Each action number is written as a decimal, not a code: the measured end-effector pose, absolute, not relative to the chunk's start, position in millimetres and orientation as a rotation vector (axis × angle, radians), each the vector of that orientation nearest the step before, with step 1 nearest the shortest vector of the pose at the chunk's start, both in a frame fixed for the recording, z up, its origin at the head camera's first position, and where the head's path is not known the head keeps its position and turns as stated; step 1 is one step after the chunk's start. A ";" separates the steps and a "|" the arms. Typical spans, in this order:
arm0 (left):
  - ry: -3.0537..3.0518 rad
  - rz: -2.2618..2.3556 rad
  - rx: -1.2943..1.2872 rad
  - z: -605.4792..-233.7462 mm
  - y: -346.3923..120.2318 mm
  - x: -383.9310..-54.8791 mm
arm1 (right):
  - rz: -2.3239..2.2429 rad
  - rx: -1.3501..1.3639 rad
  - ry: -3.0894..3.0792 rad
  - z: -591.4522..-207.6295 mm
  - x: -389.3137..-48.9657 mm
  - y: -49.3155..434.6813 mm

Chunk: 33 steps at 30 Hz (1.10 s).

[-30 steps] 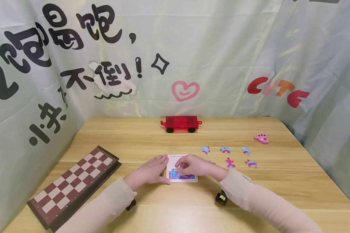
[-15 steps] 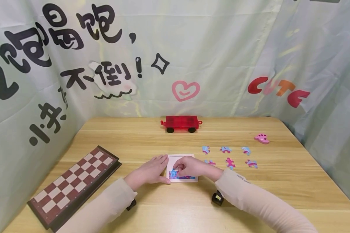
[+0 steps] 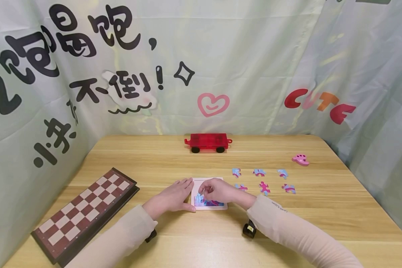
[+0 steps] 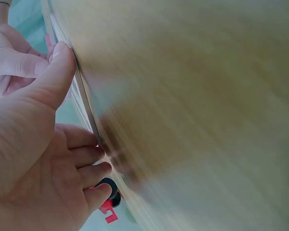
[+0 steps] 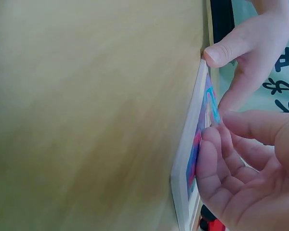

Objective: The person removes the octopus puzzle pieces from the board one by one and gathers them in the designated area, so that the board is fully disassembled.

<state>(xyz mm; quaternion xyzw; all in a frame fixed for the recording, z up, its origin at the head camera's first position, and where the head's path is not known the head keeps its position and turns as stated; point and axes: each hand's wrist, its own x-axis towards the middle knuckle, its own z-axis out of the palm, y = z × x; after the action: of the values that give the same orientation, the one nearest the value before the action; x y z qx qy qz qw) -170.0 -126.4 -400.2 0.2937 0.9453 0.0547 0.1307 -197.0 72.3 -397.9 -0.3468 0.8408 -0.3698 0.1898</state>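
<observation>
A small white-framed jigsaw puzzle board (image 3: 197,183) lies flat at the middle of the table, its near part filled with blue, purple and pink pieces. Along its left edge rests my left hand (image 3: 172,196), fingers extended and thumb at the near left corner. Over the board, my right hand (image 3: 219,190) pinches a puzzle piece (image 5: 211,102) between thumb and curled fingers. In the right wrist view that piece is tilted against the filled part, and the fingers partly hide it. Several loose puzzle pieces (image 3: 264,187) lie in two rows to the right.
A folded chessboard (image 3: 87,212) lies at the left. At the back stands a red toy wagon (image 3: 208,141) with black wheels. A pink paw-shaped piece (image 3: 300,159) lies at the back right. A printed curtain (image 3: 248,74) hangs behind the table.
My right hand has shifted slightly left over the board, uncovering more of the nearest loose piece. The left hand stays in place.
</observation>
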 end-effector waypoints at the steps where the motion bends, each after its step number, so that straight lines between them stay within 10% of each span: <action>1: 2.744 0.160 0.849 -400.1 -126.3 -170.0 | -1.052 -0.976 2.363 -397.9 -197.0 72.4; 33: 2.733 0.171 0.835 -399.6 -125.8 -169.9 | -1.288 -0.827 2.291 -400.0 -195.8 92.4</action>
<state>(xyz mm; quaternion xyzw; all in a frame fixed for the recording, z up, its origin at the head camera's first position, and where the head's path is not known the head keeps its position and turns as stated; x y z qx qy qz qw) -169.9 -125.8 -399.6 0.2888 0.9454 0.0592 0.1390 -195.8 92.4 -400.0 -0.2945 0.8160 -0.4587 0.1923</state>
